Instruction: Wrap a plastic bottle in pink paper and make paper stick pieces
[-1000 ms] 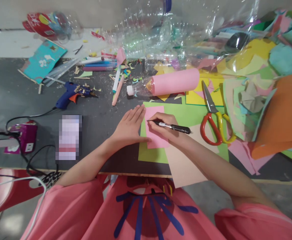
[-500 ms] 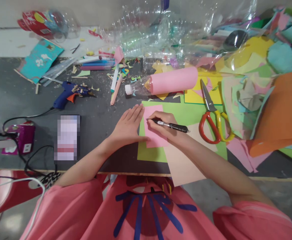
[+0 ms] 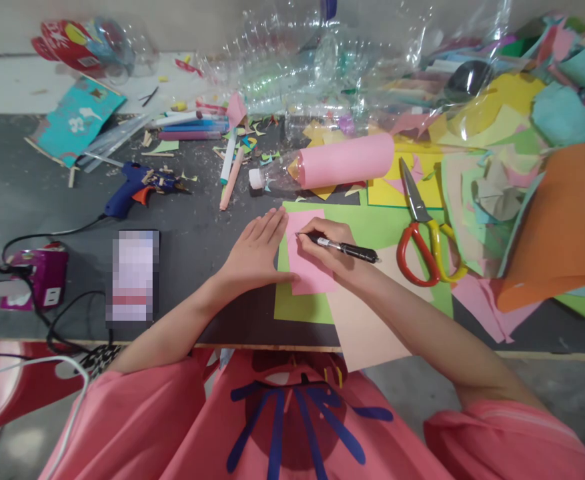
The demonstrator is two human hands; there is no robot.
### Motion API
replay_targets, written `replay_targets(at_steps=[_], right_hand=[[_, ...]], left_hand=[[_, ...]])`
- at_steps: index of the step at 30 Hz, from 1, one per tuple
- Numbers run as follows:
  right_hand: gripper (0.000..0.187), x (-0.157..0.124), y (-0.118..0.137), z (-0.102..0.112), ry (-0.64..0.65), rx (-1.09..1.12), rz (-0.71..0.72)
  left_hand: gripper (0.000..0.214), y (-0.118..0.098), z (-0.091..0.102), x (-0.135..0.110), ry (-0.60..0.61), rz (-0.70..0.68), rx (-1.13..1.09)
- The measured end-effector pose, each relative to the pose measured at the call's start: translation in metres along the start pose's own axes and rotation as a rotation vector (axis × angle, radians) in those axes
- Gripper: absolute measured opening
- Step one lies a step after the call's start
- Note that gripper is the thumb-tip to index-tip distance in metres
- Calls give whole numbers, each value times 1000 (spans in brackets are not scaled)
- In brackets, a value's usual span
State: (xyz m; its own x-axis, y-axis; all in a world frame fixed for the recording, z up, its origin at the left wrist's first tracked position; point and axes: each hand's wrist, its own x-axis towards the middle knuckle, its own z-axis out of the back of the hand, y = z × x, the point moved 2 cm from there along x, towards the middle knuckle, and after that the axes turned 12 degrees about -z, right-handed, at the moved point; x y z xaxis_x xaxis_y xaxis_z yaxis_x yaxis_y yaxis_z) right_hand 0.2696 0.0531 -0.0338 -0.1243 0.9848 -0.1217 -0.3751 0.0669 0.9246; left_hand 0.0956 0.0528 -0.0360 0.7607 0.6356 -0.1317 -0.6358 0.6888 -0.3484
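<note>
Crept barely upward across the pink paper with the black pen, pinched in right hand fingers; pinned flat by left hand, fingers straight, together; seemingly mid-stroke.

L hand flat, palm down, fingers straight & together, thumb out; bare forearm angles in from lower left. R hand just beside it, fingers pinched round a pen; forearm in from lower right.

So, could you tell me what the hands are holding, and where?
Right hand grips the black pen near its tip; left hand holds nothing, pressing flat on the pink paper at its edge.
</note>
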Motion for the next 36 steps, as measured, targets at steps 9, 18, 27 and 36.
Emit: replay_targets(at_steps=[9,18,27,36], right_hand=[[14,1,1,1,-6,44,-17],[16,-1,5,7,-52,68,-79],[15,3,-2,16,-142,139,-93],[33,20,-16,27,-104,226,-92]], left_hand=[[111,-1,2,1,22,15,3],[114,0,1,1,28,14,14],[116,-2,3,1,42,23,8],[77,-4,2,-1,-17,-142,66]])
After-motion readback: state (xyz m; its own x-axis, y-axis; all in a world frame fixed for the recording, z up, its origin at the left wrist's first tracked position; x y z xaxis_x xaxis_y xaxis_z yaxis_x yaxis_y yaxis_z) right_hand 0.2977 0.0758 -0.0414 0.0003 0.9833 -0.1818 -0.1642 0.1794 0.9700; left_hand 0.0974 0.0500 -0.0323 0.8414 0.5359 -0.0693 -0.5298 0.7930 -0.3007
